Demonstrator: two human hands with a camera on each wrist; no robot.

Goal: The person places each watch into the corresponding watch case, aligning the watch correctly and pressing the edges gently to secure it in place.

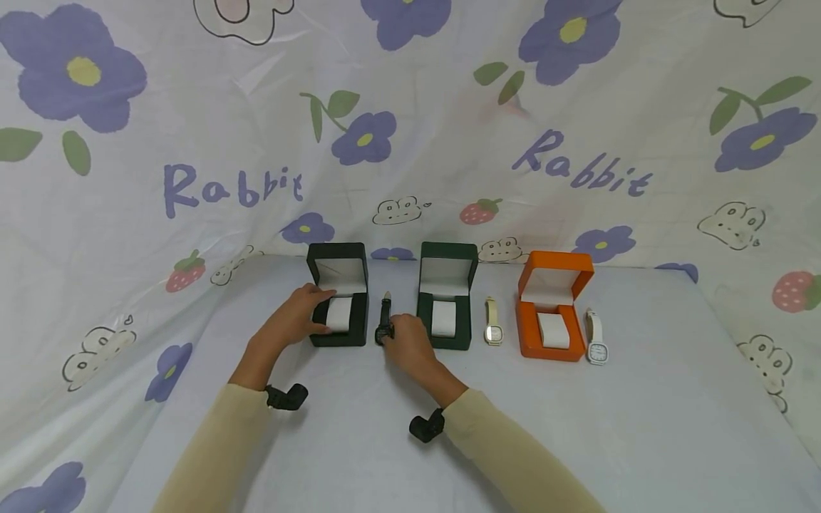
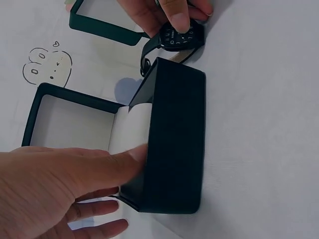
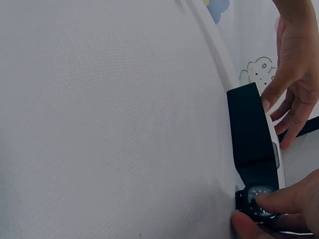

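Note:
My left hand (image 1: 296,313) is at the left dark green watch box (image 1: 359,338), whose lid stands up. In the left wrist view its thumb rests at the white cushion (image 2: 130,129) by the front wall; the other fingers extend loosely beside the box. My right hand (image 1: 410,345) pinches a black watch (image 1: 384,329) by its case, just right of that box. The thumb lies across the dial in the left wrist view. The strap stretches toward the back. Right of this hand stands another open dark green box (image 1: 460,340) with a white cushion (image 1: 444,318).
Farther right lie a gold-toned watch (image 1: 493,331), an open orange watch box (image 1: 551,352) with a white cushion, and a white watch (image 1: 596,349). All sit on a white-covered table (image 1: 359,442). A printed curtain (image 1: 410,85) hangs along the back edge.

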